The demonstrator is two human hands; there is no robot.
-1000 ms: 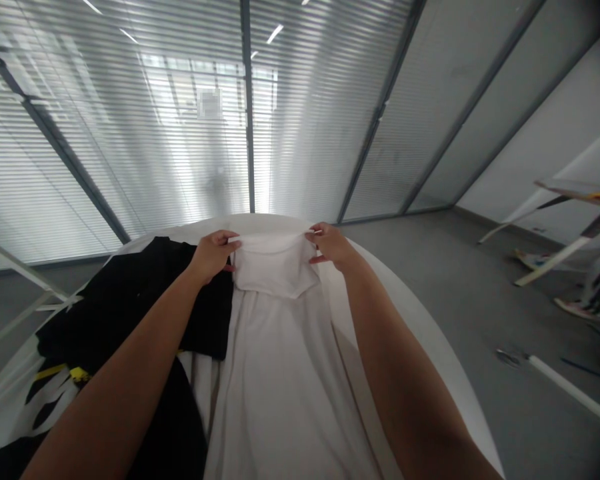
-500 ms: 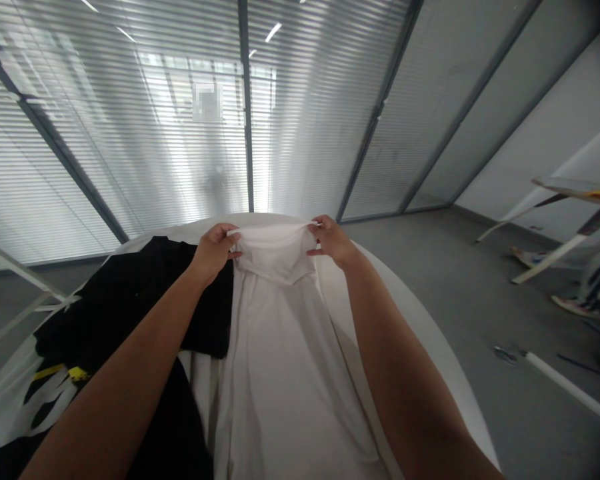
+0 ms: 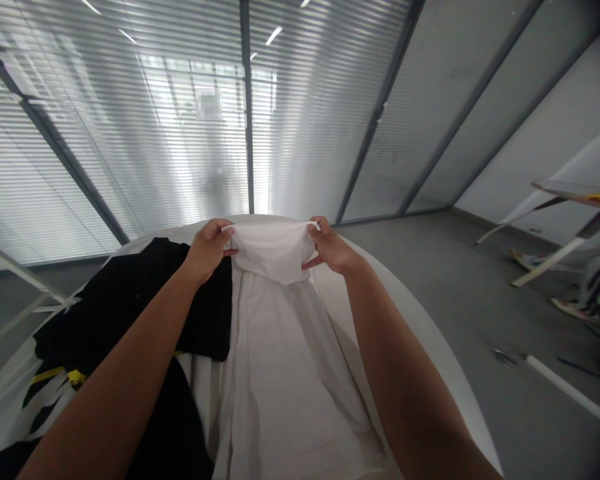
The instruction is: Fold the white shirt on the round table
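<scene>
A long white garment (image 3: 290, 360) lies lengthwise on a round white table (image 3: 425, 333); its exact kind does not show. At its far end, a band of the cloth is folded over and raised off the table. My left hand (image 3: 207, 250) pinches the left corner of that band between thumb and fingers. Across from it, my right hand (image 3: 333, 247) grips the right corner, so the edge is stretched between the two. Beneath and beside my left forearm is dark folded clothing (image 3: 125, 293), close along the white garment's left side.
More black clothing with yellow and white marks (image 3: 75, 377) lies at the near left. White metal legs (image 3: 25, 273) stand left of the table. On the floor at right are a wooden-topped piece of furniture (image 3: 570, 193) and a white bar (image 3: 570, 390). Blinds (image 3: 305, 133) cover the glass wall ahead.
Both hands have shifted slightly, the left one a little outward and up. The held edge is wider and tauter, and the folded band hangs smoother over the garment.
</scene>
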